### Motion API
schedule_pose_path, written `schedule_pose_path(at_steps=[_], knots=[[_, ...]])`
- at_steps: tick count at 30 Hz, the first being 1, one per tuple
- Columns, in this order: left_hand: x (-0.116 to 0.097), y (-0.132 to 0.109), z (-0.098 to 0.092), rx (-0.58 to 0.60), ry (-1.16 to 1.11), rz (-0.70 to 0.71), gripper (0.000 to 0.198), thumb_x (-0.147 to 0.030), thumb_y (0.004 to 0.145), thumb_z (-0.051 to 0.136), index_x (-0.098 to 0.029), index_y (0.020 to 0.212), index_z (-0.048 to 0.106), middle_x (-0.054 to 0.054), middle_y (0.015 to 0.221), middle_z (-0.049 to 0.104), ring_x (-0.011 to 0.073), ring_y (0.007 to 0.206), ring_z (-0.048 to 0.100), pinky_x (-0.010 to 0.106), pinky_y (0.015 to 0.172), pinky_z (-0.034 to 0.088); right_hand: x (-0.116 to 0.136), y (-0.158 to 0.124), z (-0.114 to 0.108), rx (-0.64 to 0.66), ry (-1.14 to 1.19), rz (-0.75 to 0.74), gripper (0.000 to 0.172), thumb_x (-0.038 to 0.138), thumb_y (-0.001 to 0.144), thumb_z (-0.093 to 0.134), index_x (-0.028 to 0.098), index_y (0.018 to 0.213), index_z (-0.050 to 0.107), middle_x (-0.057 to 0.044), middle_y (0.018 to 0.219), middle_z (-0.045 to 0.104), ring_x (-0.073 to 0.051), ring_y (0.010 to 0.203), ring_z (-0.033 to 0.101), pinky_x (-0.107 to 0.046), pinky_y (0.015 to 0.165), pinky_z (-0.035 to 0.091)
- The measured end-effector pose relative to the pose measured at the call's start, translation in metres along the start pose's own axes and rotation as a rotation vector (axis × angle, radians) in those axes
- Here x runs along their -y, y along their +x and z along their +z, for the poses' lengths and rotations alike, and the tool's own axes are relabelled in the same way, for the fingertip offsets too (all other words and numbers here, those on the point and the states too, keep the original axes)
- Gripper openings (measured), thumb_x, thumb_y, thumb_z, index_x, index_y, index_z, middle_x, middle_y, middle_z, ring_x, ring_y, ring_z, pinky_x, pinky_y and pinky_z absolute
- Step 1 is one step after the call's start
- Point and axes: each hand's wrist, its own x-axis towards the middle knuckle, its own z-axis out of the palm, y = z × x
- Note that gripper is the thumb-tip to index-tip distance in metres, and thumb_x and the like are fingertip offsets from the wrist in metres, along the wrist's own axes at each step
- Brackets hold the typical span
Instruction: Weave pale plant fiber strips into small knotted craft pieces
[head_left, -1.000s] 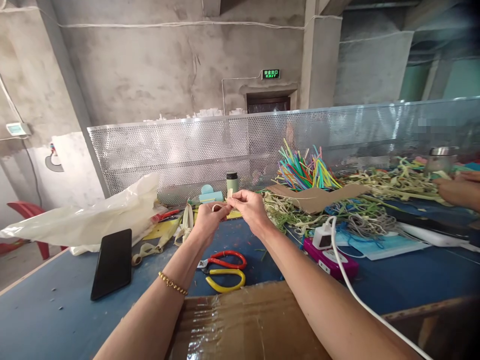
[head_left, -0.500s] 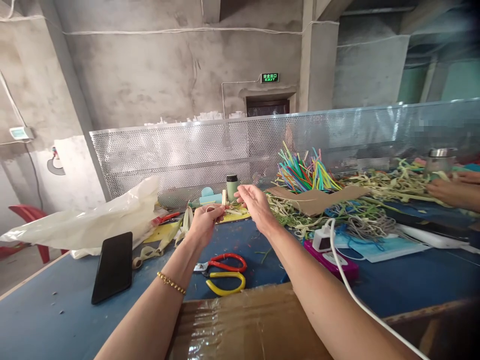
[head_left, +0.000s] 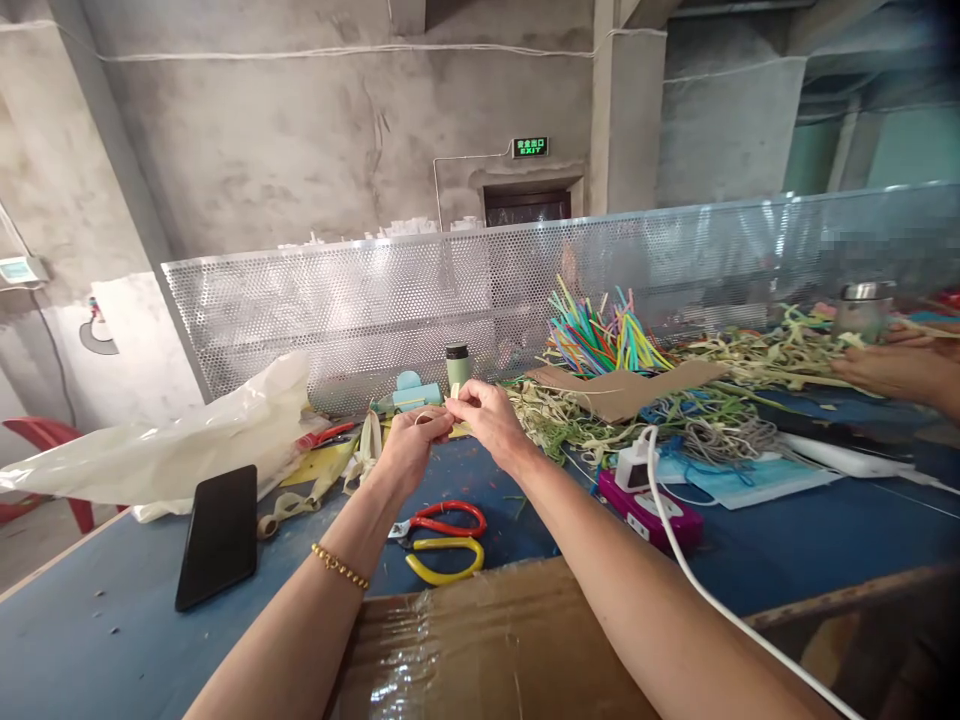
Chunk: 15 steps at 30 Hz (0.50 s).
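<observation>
At the centre of the frame, we pinch a pale strip [head_left: 455, 391] in the closed fingers of our left hand [head_left: 409, 446] and right hand [head_left: 489, 418]; scissors [head_left: 450, 544] (one handle red, one yellow) lie below.

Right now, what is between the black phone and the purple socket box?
In the head view, from left to right: the left forearm, the scissors, the right forearm.

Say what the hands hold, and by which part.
Left hand and right hand pinch a pale strip, one end poking up; exact grip points are hidden.
</observation>
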Motion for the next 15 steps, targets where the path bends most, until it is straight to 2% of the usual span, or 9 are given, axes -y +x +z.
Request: schedule_pose_path(at_steps=[4,8,11,15], knots=[[-0.004,-0.002,0.003,-0.012,-0.084,-0.078,0.016,-0.02,0.063,0.073,-0.013,0.053,0.063,0.002,0.056,0.055,0.0107,0.055,0.047,0.027,0.056,0.034,-0.005,0.0,0.001,-0.006,0.007,0.017,0.021,0.033,0.074,0.062,0.019,0.062,0.052,0.003,0.058,0.051,-0.012,0.057,0.045,-0.025,0.056,0.036],[-0.001,0.0,-0.004,0.062,-0.155,-0.24,0.015,-0.021,0.063,0.077,-0.008,0.067,0.07,0.007,0.069,0.065,0.0124,0.057,0.055,0.027,0.057,0.039,-0.017,0.005,-0.005,0.025,-0.127,-0.008,0.032,0.041,0.079,0.06,0.018,0.059,0.054,0.001,0.057,0.054,-0.013,0.056,0.047,-0.025,0.055,0.035],[0.004,0.003,-0.012,0.025,-0.176,-0.254,0.016,-0.015,0.061,0.08,-0.006,0.071,0.071,0.01,0.074,0.068,0.0123,0.059,0.058,0.026,0.058,0.041,-0.025,0.008,-0.009,0.022,-0.176,0.009,0.04,0.048,0.085,0.057,0.017,0.06,0.06,-0.003,0.059,0.059,-0.016,0.059,0.053,-0.026,0.056,0.038],[0.007,0.006,-0.02,-0.031,-0.207,-0.265,0.018,-0.011,0.062,0.08,-0.006,0.076,0.071,0.009,0.071,0.068,0.0114,0.059,0.058,0.024,0.056,0.042,-0.028,0.009,-0.008,0.0,-0.166,0.041,0.034,0.045,0.083,0.061,0.018,0.063,0.064,-0.004,0.06,0.063,-0.018,0.062,0.059,-0.027,0.057,0.042]])
